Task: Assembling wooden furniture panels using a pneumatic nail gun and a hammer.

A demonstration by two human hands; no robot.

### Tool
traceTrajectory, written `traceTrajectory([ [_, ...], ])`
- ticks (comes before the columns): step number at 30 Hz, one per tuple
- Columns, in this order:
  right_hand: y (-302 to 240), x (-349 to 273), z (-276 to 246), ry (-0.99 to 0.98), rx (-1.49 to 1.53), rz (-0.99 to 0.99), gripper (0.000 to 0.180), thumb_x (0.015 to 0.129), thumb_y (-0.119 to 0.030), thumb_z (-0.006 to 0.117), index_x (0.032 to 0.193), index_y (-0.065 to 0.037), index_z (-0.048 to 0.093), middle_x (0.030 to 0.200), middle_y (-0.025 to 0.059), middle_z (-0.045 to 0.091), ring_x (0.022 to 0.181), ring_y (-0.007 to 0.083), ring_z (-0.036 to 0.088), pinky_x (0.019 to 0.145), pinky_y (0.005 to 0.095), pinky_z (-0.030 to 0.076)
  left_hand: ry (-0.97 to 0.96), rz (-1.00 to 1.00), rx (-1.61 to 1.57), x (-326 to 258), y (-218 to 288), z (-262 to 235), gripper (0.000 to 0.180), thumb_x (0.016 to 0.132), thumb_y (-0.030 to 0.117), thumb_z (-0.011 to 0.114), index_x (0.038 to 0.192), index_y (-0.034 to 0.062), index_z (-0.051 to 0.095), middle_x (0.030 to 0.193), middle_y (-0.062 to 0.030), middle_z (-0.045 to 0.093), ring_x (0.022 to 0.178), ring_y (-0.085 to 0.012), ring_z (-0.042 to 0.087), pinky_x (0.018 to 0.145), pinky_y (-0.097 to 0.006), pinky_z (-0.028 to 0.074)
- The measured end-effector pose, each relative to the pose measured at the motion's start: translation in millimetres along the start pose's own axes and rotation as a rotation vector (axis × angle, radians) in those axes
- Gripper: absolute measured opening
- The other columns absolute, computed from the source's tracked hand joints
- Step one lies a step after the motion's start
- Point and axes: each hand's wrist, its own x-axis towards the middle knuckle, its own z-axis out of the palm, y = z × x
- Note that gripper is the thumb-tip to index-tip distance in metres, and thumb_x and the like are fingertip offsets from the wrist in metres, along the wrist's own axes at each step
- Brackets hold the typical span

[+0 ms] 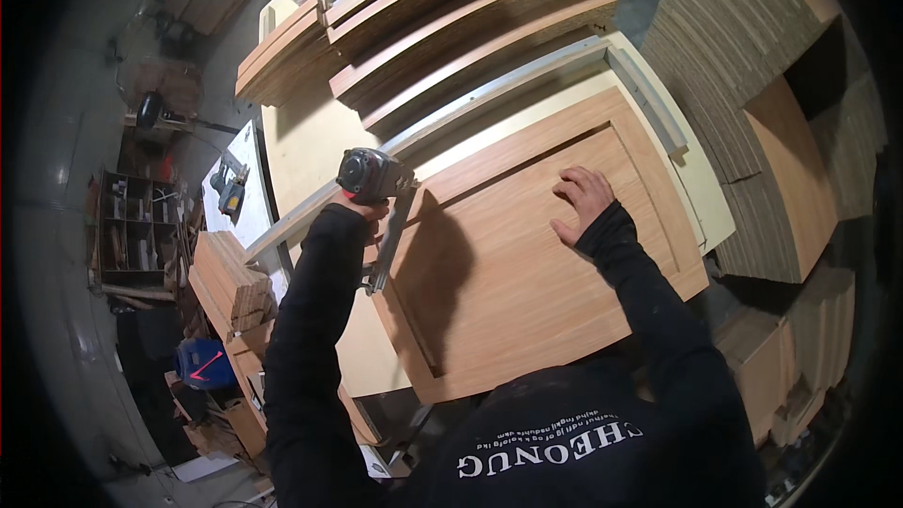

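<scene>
My left hand is wrapped round the handle of a pneumatic nail gun with a dark round head and a silver magazine. The tool is at the left edge of a framed wooden door panel, over its upper left corner. Whether its nose touches the wood I cannot tell. My right hand is over the middle right of the panel, fingers spread and slightly bent, holding nothing. Its contact with the surface is unclear. The panel lies flat on a pale board, its far edge near a metal bar.
Stacked wooden panels stand beyond the bar. Tall board stacks rise at the right. A short metal strip lies at the board's right edge. Another power tool rests on a white surface at left, above a wood stack.
</scene>
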Motion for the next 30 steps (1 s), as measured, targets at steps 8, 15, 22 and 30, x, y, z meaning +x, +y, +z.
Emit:
traceTrajectory([
  [8,2,3,1,0.032,0.049,-0.007,0.042,0.059,-0.021,0.067,0.095,-0.007,0.051,0.112,0.0117,0.044,0.112,0.0281,0.038,0.097,0.0449,0.025,-0.030,0.012,0.155,28,-2,7,0.023,0.063,0.000,0.061,0.082,0.0093,0.054,0.049,-0.0008,0.042,0.038,-0.0131,0.042,0.035,-0.029,0.034],
  [15,6,-1,3,0.033,0.045,0.009,0.042,0.059,-0.022,0.067,0.096,-0.007,0.051,0.113,0.0114,0.044,0.114,0.0279,0.037,0.098,0.0450,0.024,-0.015,-0.005,0.282,16,7,8,0.025,0.062,0.002,0.060,0.085,0.0106,0.054,0.049,-0.0014,0.043,0.038,-0.0133,0.043,0.035,-0.029,0.035],
  [22,20,-10,1,0.046,0.045,0.018,0.041,0.063,-0.026,0.064,0.097,-0.008,0.050,0.116,0.0109,0.043,0.117,0.0265,0.034,0.100,0.0442,0.021,-0.019,-0.064,0.355,20,58,51,0.034,0.060,0.002,0.056,0.093,0.0110,0.053,0.058,-0.0058,0.050,0.048,-0.0186,0.052,0.043,-0.031,0.046],
  [30,22,-9,8,0.011,0.018,0.004,0.050,0.059,-0.027,0.066,0.099,-0.001,0.051,0.116,0.0124,0.043,0.118,0.0253,0.033,0.102,0.0420,0.020,-0.215,0.538,0.361,93,77,103,0.054,0.056,0.001,0.061,0.109,0.0090,0.052,0.093,-0.0048,0.056,0.089,-0.0170,0.053,0.074,-0.029,0.044],
])
